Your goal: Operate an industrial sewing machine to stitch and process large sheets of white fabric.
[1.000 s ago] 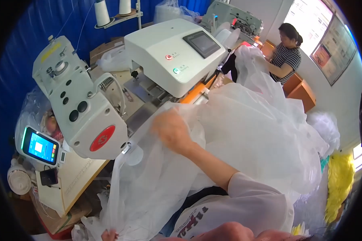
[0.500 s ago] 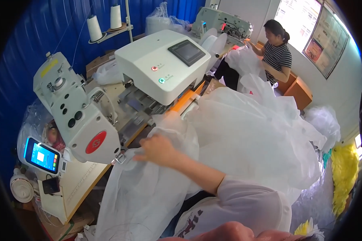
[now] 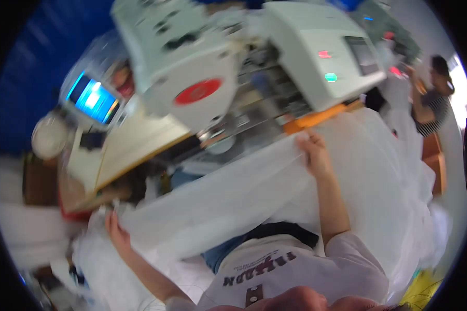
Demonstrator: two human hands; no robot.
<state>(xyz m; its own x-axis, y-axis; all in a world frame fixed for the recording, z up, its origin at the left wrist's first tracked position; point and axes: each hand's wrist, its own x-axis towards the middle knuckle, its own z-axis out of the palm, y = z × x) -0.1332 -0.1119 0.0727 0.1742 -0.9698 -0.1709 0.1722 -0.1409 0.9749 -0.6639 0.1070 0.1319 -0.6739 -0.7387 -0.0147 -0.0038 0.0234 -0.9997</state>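
A large sheet of thin white fabric (image 3: 233,202) is stretched across my lap between both hands. My right hand (image 3: 312,153) grips its upper edge near the orange ledge (image 3: 316,118) below the sewing machine (image 3: 192,67). My left hand (image 3: 116,230) holds the fabric's lower left corner, close to the edge of the wooden table (image 3: 129,150). More of the same white fabric is heaped at my right side (image 3: 399,197). The picture is blurred by motion.
A white control unit with a screen and lit buttons (image 3: 326,52) stands behind the fabric. A small glowing blue screen (image 3: 92,98) is at the left, a white round object (image 3: 49,137) below it. Another person in a striped top (image 3: 434,98) works at the far right.
The view has swung down and left. My right hand has moved up to the fabric's edge by the machine, and my left hand has come into view holding the other end, spreading the sheet.
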